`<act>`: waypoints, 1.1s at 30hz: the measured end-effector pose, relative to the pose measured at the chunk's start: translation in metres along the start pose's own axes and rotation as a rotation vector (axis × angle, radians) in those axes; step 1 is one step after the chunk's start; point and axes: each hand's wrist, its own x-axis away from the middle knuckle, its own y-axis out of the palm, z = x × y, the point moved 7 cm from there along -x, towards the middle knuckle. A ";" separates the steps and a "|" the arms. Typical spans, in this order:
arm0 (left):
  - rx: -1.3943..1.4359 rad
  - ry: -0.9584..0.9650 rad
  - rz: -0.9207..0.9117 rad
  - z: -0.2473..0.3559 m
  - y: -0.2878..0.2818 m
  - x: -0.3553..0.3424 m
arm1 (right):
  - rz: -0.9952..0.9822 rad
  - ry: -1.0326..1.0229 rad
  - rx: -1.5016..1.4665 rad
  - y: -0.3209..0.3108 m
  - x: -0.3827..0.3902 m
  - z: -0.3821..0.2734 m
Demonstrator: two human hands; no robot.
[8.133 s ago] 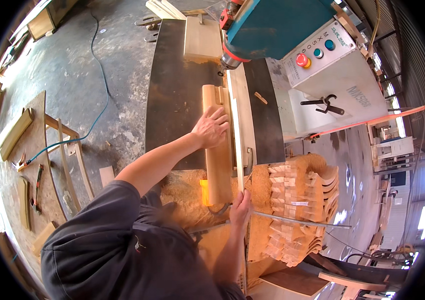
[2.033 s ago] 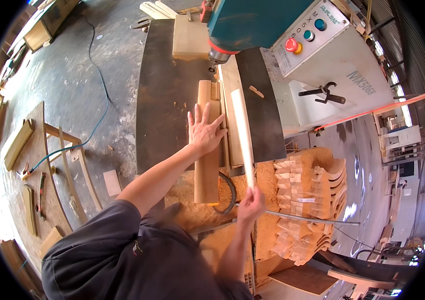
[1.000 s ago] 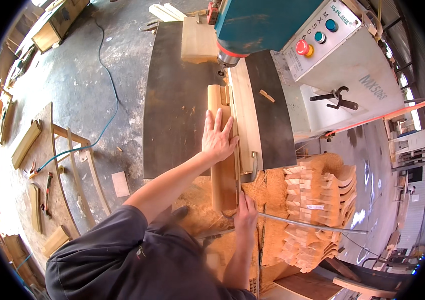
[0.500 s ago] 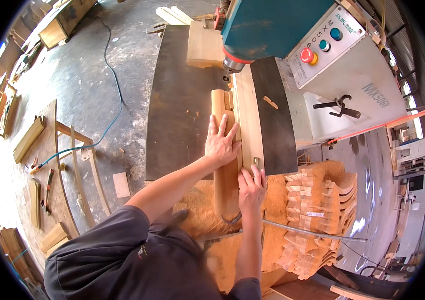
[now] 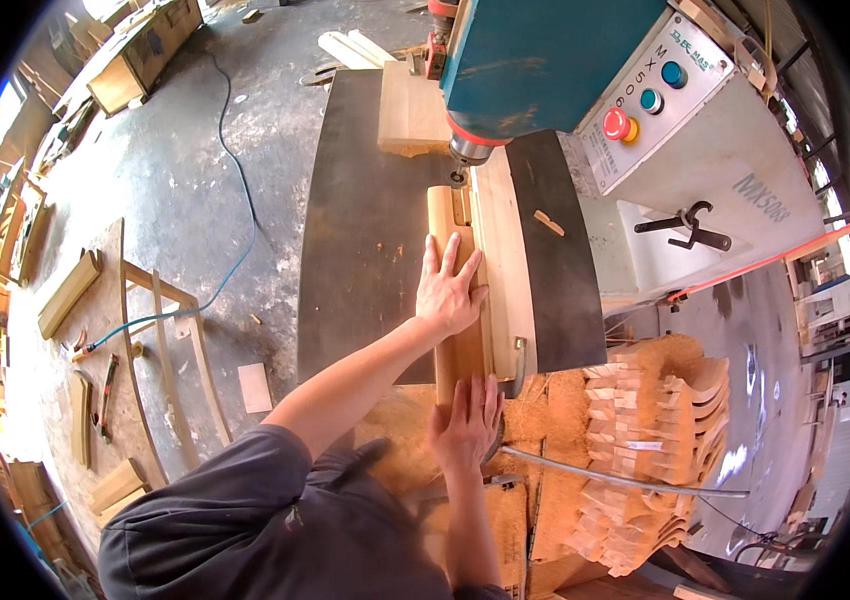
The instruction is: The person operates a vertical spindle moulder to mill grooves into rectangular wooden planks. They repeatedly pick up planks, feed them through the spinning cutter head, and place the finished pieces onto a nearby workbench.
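Observation:
My left hand (image 5: 450, 290) lies open, fingers spread, on a long rounded wooden piece (image 5: 440, 215) with a recess near its far end. My right hand (image 5: 463, 430) rests on the near end of the same piece, fingers stretched out. Along the piece's right side runs a pale wooden fence board (image 5: 507, 250) on the dark machine table (image 5: 355, 230). Just beyond the piece's far end hangs a metal chuck with a cutter (image 5: 457, 170), under the teal machine head (image 5: 535, 70). A small offcut (image 5: 548, 221) lies right of the board.
Right are the control panel (image 5: 653, 105), a black handle (image 5: 682, 226) and stacked curved wooden pieces (image 5: 645, 430) on sawdust (image 5: 555, 420). Left, a plywood board (image 5: 115, 330) bears timber and tools, with a hose (image 5: 245, 200) across the floor. A metal bar (image 5: 625, 475) crosses below the table.
A second or two ago my right hand held a pale strip on the right side; it has since moved onto the piece's near end. My left hand stays spread on the piece.

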 end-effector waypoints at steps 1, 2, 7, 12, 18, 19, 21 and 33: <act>0.000 -0.007 -0.009 0.001 -0.001 -0.003 | -0.001 0.021 0.004 0.002 -0.006 0.000; 0.000 -0.015 -0.018 0.001 -0.002 -0.006 | 0.010 0.019 -0.006 0.005 -0.010 0.000; 0.068 -0.018 0.058 -0.003 -0.006 -0.018 | 0.029 0.006 -0.013 0.016 -0.025 0.001; 0.060 0.017 0.062 0.007 -0.004 -0.005 | 0.022 -0.010 -0.042 0.013 -0.025 0.006; 0.049 -0.006 0.017 -0.001 -0.003 -0.011 | 0.044 -0.029 -0.075 0.017 -0.034 0.004; 0.055 -0.007 0.021 -0.001 -0.003 -0.011 | 0.044 -0.034 -0.081 0.018 -0.036 0.004; 0.065 -0.009 0.030 -0.004 -0.002 -0.012 | 0.042 -0.037 -0.073 0.019 -0.037 0.003; 0.087 0.022 0.102 -0.003 -0.007 -0.020 | 0.068 -0.047 -0.065 0.019 -0.047 0.001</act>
